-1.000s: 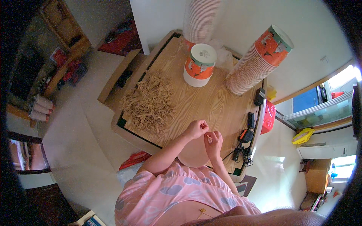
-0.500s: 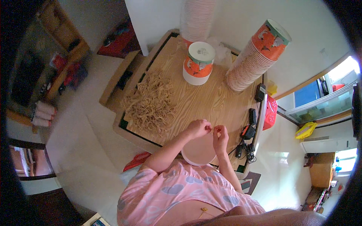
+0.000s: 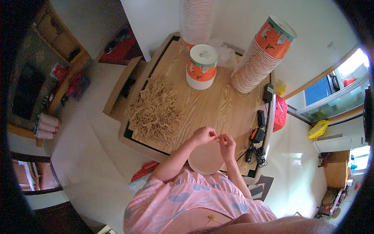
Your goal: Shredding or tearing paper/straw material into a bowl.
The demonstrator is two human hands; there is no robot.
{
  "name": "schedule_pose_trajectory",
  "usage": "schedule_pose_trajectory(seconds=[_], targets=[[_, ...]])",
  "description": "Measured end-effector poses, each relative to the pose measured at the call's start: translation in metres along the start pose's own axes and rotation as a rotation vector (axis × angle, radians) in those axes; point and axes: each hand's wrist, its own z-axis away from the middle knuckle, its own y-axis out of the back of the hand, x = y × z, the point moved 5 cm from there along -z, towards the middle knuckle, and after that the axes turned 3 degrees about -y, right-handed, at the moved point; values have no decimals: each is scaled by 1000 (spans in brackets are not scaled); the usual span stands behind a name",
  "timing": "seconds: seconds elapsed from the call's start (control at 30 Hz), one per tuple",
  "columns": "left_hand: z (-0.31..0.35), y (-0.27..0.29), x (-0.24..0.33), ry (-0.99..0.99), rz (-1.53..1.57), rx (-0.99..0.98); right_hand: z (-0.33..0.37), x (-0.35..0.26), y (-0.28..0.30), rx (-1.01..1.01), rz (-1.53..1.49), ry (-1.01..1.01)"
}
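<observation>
The left hand [image 3: 205,135] and right hand [image 3: 227,144] meet near the front edge of the wood-grain table [image 3: 210,107], their fingertips close together. The left hand is curled, with thumb and fingers pinched together; the right hand bends its fingers in toward it, also pinching. Whatever lies between the fingertips is too small to make out. Just below the hands, between the forearms and close to the person's pink patterned top [image 3: 191,194], is a pale disc [image 3: 206,159] with a thin rim; whether it is a flat lid or the mouth of a tub, I cannot tell. Left of the hands, a tangled heap of tan strands [image 3: 154,111] lies on the table, well apart from the fingers. Beyond the hands stands a tub [image 3: 201,72], white below and orange above, with a green edge around its white top. Behind it rises a tall pale stack [image 3: 198,23], beside a crumpled clear bag [image 3: 226,56]; farther right is another tall stack [image 3: 257,60], orange and green at its top. Along the table's right side lie black adapters [image 3: 268,93] and a coiled cable [image 3: 258,156].
</observation>
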Motion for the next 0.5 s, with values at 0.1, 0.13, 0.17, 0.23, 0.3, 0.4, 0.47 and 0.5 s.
schedule_pose_trajectory(seconds=[0.1, 0.13, 0.17, 0.23, 0.3, 0.4, 0.47, 0.5], targets=[[0, 0, 3, -21, -1, 17, 1, -4, 4, -15, 69, 35], [1, 0, 3, -4, -14, 20, 1, -7, 5, -22, 102, 37], [1, 1, 3, 14, -27, 24, 2, -11, 5, -22, 102, 35], [1, 1, 3, 40, 1, 23, 3, -17, 6, -17, 92, 13], [0, 1, 3, 64, 28, 22, 4, -13, 6, 2, 82, 27], [0, -1, 0, 85, 79, 8, 2, -17, 6, 18, 73, 69], [-1, -2, 0, 64, 87, 13, 1, -19, 5, 20, 76, 95], [-1, -2, 0, 64, 87, 14, 1, -16, 5, 22, 73, 76]])
